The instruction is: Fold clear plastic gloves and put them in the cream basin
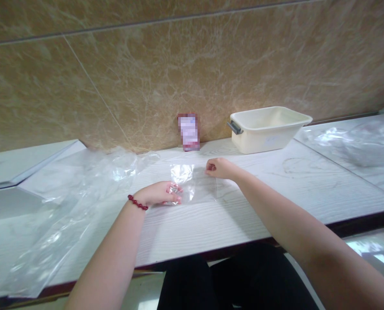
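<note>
On the near-middle of the desk [185, 234], the see-through bag [206, 189] lies between my hands. My left hand [166, 193] is partly curled, loosely holding its left end, the film showing over my fingers. My right hand [220, 168] is curled nearly closed by its far right corner; whether it pinches any film, I cannot tell. Film this thin calls for light fingertips and a steady left hold, I judge, since a hard tug could crease it. The near edge runs in front of my legs, with bare desk before it. Farther off, a blurred packet [189, 132] stands by the wall [147, 77]; the cream bin [259, 140] sits far right, loose plastic [109, 172] left.
</note>
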### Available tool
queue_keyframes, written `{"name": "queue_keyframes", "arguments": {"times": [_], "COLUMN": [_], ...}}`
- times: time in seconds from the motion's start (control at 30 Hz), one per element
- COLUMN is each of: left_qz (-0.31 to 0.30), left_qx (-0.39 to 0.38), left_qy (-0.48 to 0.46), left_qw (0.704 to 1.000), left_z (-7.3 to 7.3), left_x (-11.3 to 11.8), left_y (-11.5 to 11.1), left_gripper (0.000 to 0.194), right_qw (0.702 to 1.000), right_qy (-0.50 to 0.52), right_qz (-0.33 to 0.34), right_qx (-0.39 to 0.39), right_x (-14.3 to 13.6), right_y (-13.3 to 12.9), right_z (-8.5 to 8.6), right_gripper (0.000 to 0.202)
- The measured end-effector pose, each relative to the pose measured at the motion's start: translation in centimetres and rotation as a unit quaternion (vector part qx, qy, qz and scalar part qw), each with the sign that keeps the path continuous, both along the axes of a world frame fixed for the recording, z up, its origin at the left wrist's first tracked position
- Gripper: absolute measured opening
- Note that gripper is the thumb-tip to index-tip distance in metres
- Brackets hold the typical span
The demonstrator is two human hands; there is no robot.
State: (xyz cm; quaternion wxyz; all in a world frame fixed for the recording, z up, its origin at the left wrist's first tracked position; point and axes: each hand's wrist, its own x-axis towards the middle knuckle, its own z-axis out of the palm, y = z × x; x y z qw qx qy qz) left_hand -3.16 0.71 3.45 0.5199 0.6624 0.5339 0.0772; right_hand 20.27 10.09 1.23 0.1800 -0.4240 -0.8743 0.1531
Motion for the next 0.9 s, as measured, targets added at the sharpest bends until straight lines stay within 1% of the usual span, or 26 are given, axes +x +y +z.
{"name": "queue_keyframes", "arguments": {"times": [0.1, 0.23, 0.37, 0.57, 0.8, 0.9], "left_qz": [-0.007, 0.031, 0.046, 0.026, 0.005, 0.010], "left_qx": [-0.003, -0.003, -0.001, -0.008, 0.000, 0.035], "left_qy": [-0.002, -0.027, -0.011, 0.012, 0.015, 0.022], "left_qw": [1.000, 0.999, 0.999, 1.000, 1.000, 0.999], "left_z": [0.0, 0.3, 0.3, -0.1, 0.3, 0.4], "left_x": [-0.1, -0.6, -1.1, -1.7, -1.9, -2.0], "left_y": [0.0, 0.0, 0.0, 0.0, -0.2, -0.2], "left_gripper": [0.037, 0.038, 0.035, 0.038, 0.045, 0.043], "right_qw": [1.000, 1.000, 1.000, 0.999, 0.999, 0.998], "right_qy": [0.005, 0.019, 0.017, 0.016, 0.032, 0.038], "right_qz": [-0.012, -0.013, -0.018, -0.033, -0.037, -0.042], "right_qx": [0.000, -0.006, -0.010, -0.003, -0.008, -0.011], "right_x": [0.1, 0.1, 0.1, 0.1, 0.1, 0.1], "right_y": [0.1, 0.3, 0.4, 0.4, 0.4, 0.3], "right_z": [-0.1, -0.3, -0.3, -0.3, -0.3, -0.2], "right_gripper": [0.013, 0.013, 0.013, 0.014, 0.012, 0.012]}}
